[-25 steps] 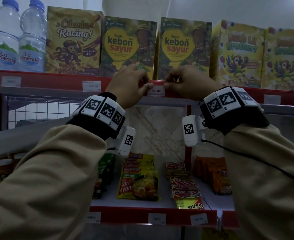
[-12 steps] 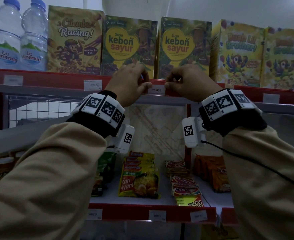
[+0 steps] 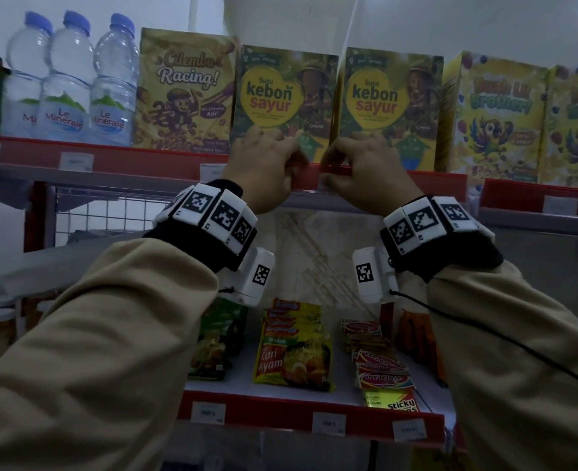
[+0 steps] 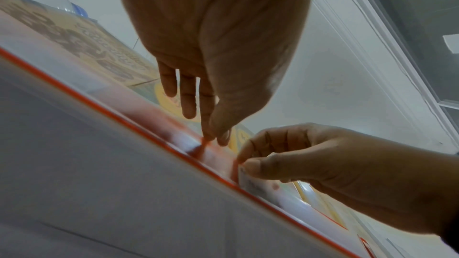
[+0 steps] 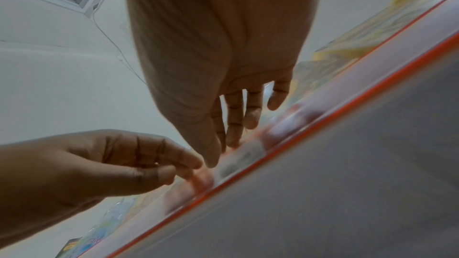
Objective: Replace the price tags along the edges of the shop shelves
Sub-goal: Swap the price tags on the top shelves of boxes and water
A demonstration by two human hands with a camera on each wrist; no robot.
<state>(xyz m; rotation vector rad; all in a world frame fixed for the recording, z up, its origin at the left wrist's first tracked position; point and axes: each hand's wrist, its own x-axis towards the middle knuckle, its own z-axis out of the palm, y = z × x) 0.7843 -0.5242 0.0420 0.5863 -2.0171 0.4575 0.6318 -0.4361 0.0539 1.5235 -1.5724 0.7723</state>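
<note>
A plain pale wall (image 3: 485, 25) rises behind the red-edged grey metal shelving (image 3: 366, 421); a white-framed window (image 4: 410, 32) shows overhead; light is dim.

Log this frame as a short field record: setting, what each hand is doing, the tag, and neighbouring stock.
setting: shop shelving, red top shelf edge
left hand: fingertips at the edge rail, pinching by the look of it
right hand: thumb and finger pinch the price tag
tag state: partly in the rail, print blurred
behind hands: two kebon sayur boxes
lower shelf: noodle packets
</note>
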